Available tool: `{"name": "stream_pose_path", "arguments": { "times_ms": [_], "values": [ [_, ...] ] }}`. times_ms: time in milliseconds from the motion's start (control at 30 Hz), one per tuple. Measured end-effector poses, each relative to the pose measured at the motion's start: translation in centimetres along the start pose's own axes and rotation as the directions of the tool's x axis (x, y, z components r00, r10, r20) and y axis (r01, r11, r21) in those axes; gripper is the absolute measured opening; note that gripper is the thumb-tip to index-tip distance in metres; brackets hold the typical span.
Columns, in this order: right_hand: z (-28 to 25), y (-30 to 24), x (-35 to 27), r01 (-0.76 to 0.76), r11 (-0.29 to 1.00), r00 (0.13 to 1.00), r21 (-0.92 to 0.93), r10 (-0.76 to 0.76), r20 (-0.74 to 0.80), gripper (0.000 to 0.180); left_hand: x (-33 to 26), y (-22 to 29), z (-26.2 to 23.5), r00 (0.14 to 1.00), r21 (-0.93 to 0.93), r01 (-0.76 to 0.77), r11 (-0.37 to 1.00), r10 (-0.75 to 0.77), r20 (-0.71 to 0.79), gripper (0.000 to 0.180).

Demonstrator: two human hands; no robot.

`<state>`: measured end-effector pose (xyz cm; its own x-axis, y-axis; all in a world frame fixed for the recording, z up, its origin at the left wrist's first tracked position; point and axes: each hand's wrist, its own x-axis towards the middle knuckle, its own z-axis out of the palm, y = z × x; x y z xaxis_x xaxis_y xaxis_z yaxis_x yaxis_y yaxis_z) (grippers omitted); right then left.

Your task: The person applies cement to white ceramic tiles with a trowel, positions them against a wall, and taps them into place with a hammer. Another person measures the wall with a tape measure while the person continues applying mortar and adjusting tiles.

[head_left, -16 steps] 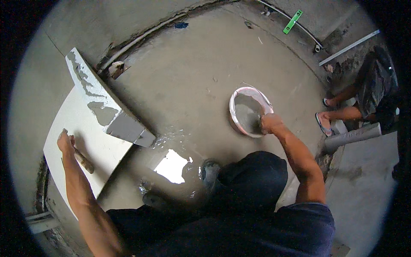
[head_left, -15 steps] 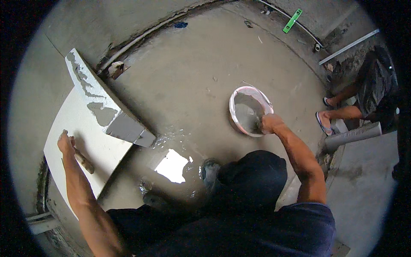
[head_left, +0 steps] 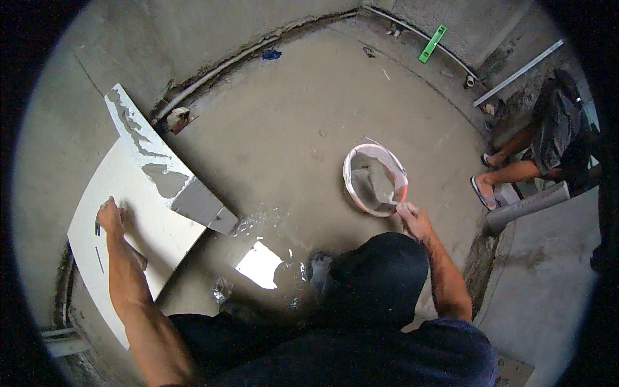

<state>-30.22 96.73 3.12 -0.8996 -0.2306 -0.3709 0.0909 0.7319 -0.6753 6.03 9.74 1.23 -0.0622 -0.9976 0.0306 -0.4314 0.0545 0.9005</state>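
Observation:
A large white tile leans against the wall at my left, with grey mortar smeared across its upper right part. My left hand grips the tile at its left edge, fingers curled over it. A round bucket with a pale rim stands on the floor to the right and holds grey mortar. My right hand is at the bucket's near rim, shut on the handle of a trowel whose blade lies in the mortar.
Another person crouches at the far right beside a grey pipe. A green level and a white pipe lie by the far wall. A wet, shiny patch is on the floor before my knees.
My right hand has drawn back from inside the bucket to its near rim, with the trowel. My left hand stays on the tile.

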Motion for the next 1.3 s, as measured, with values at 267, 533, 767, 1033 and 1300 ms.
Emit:
{"name": "stream_pose_path", "arguments": {
  "times_ms": [267,533,767,1033,1300],
  "values": [
    [-0.8,-2.3,0.9,-0.092,0.993,0.984,0.077,0.103,-0.145,0.045,-0.4,1.5,1.2,0.998,0.094,-0.056,0.994,0.053,0.029,0.037],
    [-3.9,-15.2,-4.9,-0.034,0.999,0.996,0.007,0.034,-0.085,0.036,1.7,-1.4,3.1,0.993,0.026,-0.118,0.993,0.118,0.008,0.038],
    [0.7,-31.6,-9.7,0.360,0.925,0.897,0.119,-0.378,0.228,0.033,0.0,1.0,4.5,0.997,0.014,0.072,0.997,-0.072,-0.003,0.041],
    [11.7,-44.8,-16.5,0.662,0.742,0.697,-0.102,-0.560,0.448,0.047,-4.5,6.6,1.6,0.994,0.038,0.059,0.998,-0.062,0.092,0.043],
    [19.1,-54.8,-14.1,0.800,0.204,0.537,-0.564,-0.663,0.522,0.040,-5.2,7.6,0.8,0.990,-0.034,0.086,0.996,-0.082,0.117,0.045]
  ]
}}
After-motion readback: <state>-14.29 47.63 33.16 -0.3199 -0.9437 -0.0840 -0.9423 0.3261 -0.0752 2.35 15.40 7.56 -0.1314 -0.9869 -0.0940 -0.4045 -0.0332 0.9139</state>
